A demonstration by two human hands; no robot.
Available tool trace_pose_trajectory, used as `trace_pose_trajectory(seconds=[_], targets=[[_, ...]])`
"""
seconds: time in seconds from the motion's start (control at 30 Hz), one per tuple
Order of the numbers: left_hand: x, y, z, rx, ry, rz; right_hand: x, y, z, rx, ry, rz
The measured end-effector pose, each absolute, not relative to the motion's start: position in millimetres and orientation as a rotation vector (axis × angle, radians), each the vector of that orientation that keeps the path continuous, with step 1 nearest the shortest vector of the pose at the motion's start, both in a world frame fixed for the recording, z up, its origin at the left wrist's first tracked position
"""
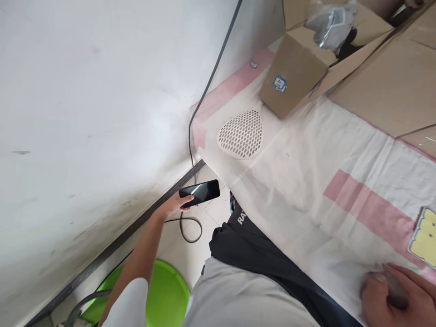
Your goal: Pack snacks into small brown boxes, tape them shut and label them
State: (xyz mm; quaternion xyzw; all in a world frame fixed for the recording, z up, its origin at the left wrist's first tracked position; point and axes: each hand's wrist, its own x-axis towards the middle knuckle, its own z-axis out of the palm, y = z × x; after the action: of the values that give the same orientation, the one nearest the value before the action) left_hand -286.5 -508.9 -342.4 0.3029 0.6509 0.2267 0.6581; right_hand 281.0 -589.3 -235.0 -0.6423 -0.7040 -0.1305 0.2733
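Note:
My left hand [182, 204] reaches down beside the wall and is closed on a black smartphone [204, 192]. The phone lies nearly level, its dark screen facing up with a bright reflection on it; my thumb rests over its near end. At the lower right, my right hand [405, 295] is low over the pale cloth [306, 227], cut off by the frame edge. Its thumb and fingers are apart, with a dark, shadow-like patch between them. A white perforated piece [241, 135] with rounded corners lies on the cloth.
An open cardboard box [294, 70] holding a clear plastic bag [332, 27] stands at the upper right, against a larger carton [391, 91]. A black cable [213, 75] runs down the wall and loops on the floor. A green round plastic item [168, 290] sits below my left arm.

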Motion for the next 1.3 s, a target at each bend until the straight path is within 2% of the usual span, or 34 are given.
trace_pose_trajectory(seconds=[0.1, 0.17, 0.33, 0.5, 0.6, 0.73, 1.07, 1.3], targets=[[-283.1, -515.5, -294.3, 0.766, 1.417, 0.437, 277.7, -584.0, -239.1, -1.518, -1.886, -0.542], [-279.9, -513.9, -267.1, 0.826, 1.390, 0.396, 269.0, -577.5, -234.1, -1.449, -1.862, -0.530], [-269.1, -482.3, -216.9, 1.171, 1.490, 0.463, 208.1, -545.6, -188.2, -1.285, -1.920, -0.123], [-233.4, -428.8, -183.0, 1.080, 1.399, 0.958, 125.1, -496.2, -149.9, -0.977, -2.056, 0.223], [-203.8, -400.8, -171.2, 0.985, 1.215, 1.110, 96.2, -474.2, -147.8, -0.878, -2.126, 0.297], [-179.4, -362.6, -168.9, 0.793, 1.050, 1.047, 94.2, -461.1, -157.8, -0.888, -2.099, 0.329], [-192.8, -280.9, -152.1, 0.710, 1.056, 1.097, 135.7, -447.2, -197.2, -1.121, -1.952, 0.311], [-205.3, -222.2, -136.8, 0.761, 1.178, 0.900, 139.6, -447.5, -206.5, -1.178, -1.868, 0.358]])
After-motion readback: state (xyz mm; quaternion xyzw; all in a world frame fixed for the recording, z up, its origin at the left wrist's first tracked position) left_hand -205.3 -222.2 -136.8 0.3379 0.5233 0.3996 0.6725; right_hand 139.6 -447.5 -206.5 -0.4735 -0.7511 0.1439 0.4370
